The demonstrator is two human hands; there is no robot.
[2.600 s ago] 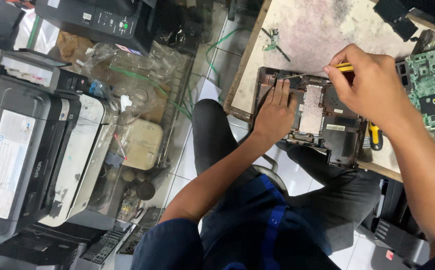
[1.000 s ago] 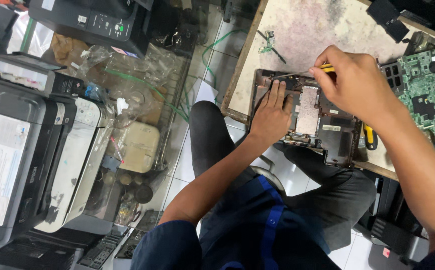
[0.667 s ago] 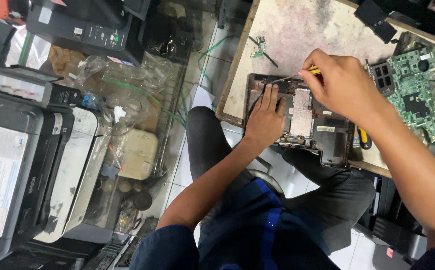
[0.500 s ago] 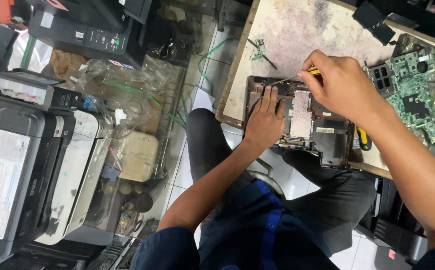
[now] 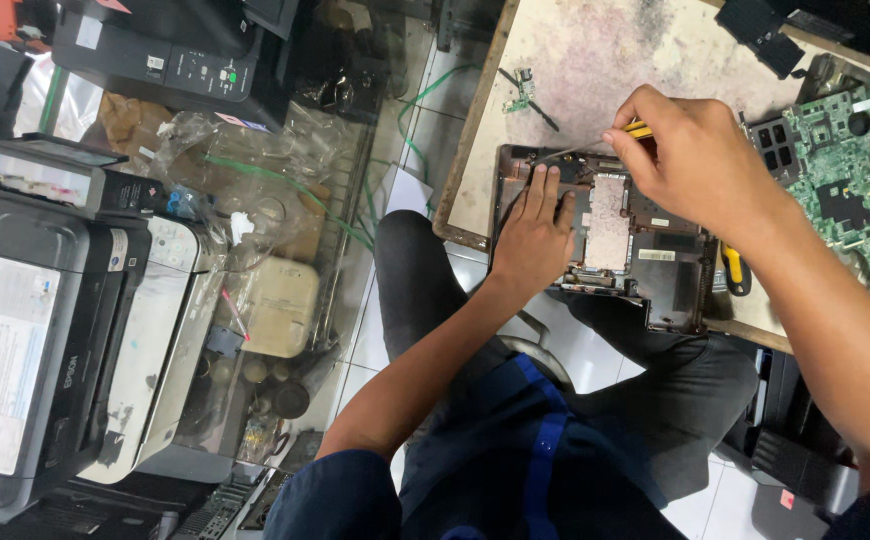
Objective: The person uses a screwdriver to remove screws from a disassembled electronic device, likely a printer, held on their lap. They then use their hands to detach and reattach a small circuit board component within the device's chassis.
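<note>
Head view, only one: worn, stained wooden workbench (image 5: 595,60) fills the upper right of the frame, w/ white tiled floor (image 5: 375,330) below its edge and a cluttered repair-shop corner on the left. Opened laptop base (image 5: 615,235), brown-black, lies at the bench's near edge, centre-right, overhanging a bit toward the person's lap. Left hand (image 5: 533,232) lies flat on the base's left part, fingers spread and straight, pressing down, gripping nothing. Right hand (image 5: 690,155) is just above the base's top edge, fingers pinched tight on a yellow-handled screwdriver (image 5: 605,140); its thin shaft points left-down to the base's upper left corner, close to the left fingertips. Green circuit board (image 5: 840,180) sits at right edge of the frame, small green board part (image 5: 522,95) upper centre, a 2nd yellow-handled tool (image 5: 733,270) just right of the base. Left side: black printer (image 5: 15,330) w/ a pale rectangular label on top, white printer (image 5: 155,340) beside it, clear plastic bags (image 5: 245,170) upper left, cream box-shaped case (image 5: 280,305) mid-left.
</note>
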